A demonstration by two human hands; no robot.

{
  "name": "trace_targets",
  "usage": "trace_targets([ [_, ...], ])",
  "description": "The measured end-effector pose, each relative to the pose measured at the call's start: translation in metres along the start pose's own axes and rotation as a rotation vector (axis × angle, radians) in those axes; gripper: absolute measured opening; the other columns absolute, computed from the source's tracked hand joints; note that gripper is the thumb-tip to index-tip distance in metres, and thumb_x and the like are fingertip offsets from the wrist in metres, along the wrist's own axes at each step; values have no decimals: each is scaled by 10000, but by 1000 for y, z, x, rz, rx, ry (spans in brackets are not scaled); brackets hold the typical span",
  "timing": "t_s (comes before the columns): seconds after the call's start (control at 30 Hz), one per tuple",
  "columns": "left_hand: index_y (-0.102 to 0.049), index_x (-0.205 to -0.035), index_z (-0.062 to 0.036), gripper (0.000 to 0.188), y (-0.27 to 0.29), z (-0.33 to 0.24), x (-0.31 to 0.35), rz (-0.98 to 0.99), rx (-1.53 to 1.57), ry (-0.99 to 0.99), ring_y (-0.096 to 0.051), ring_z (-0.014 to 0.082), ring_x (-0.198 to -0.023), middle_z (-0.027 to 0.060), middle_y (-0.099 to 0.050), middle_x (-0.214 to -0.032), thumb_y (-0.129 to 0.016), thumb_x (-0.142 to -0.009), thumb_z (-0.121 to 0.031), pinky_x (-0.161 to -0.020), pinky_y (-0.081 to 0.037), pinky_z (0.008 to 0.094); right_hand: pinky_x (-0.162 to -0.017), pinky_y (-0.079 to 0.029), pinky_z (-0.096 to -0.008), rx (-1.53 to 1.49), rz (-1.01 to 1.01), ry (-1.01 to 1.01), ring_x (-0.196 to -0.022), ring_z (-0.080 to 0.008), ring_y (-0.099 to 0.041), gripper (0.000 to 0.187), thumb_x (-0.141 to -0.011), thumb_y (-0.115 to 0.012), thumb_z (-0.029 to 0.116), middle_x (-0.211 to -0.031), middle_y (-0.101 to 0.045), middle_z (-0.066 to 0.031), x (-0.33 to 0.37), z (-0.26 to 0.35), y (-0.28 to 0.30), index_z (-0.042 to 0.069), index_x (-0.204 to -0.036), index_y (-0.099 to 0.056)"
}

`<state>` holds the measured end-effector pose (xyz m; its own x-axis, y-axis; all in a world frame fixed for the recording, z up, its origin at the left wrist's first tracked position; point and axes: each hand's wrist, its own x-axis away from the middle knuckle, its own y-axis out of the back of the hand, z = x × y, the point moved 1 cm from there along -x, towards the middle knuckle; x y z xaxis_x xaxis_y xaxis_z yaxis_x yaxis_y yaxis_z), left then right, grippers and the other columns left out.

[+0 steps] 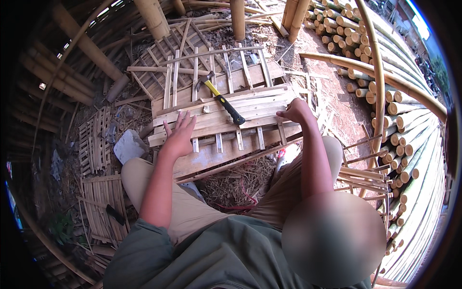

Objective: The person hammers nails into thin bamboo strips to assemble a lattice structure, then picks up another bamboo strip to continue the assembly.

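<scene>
A frame of pale bamboo slats (252,105) lies before me on a wooden board (202,163); several long slats cross shorter ones that stick out on both sides. My left hand (180,134) rests on the left end of the long slats, open, its fingers spread. At their right end is my right hand (297,111), its fingers curled closed and the fingertips close to the slats. Whatever it pinches, if anything, is too small to make out. Between both hands a claw hammer (220,98) with a yellow and black handle lies across the slats; neither hand touches it.
Slatted bamboo panels lie on the ground at left, one (95,139) beyond another (103,202). A pale stone-like block (130,146) sits by my left knee. Cut bamboo poles (409,130) are stacked at right, loose sticks (363,179) near my right knee. Upright bamboo posts (237,19) stand beyond the board.
</scene>
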<state>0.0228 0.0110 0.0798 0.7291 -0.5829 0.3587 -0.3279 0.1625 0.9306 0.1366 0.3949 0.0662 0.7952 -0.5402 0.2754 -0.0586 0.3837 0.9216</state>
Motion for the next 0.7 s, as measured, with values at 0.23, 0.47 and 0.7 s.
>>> trace_targets([
  [0.23, -224, -1532, -85, 940, -10, -29, -27, -278, 338, -135, -32, 295, -1508, 151, -106, -1620, -721, -816, -436, -1157, 19, 633, -868, -526, -423, 148, 46, -149, -1079, -324, -648, 1045, -550, -780, 745, -1191, -645, -224, 28, 36, 6, -63, -1190, -606],
  [0.47, -172, -1545, -77, 1160, -18, -49, -38, -293, 239, -15, -14, 327, -1506, 161, -66, -1626, -726, -705, -654, -1146, 31, 639, -1027, -372, -548, 270, -194, -113, -1315, -404, -403, 1371, -499, -828, 707, -1502, -268, -296, 55, 77, -5, -66, -1465, -238],
  [0.7, 74, -1548, -79, 1342, -22, -54, -39, -340, 291, 50, 36, 338, -1504, 216, 75, -1611, -736, -663, -683, -1150, 69, 616, -1063, -274, -673, 250, -25, -126, -1446, -440, -198, 1434, -482, -863, 657, -1577, -58, -305, 37, 82, -14, -40, -1514, -151],
])
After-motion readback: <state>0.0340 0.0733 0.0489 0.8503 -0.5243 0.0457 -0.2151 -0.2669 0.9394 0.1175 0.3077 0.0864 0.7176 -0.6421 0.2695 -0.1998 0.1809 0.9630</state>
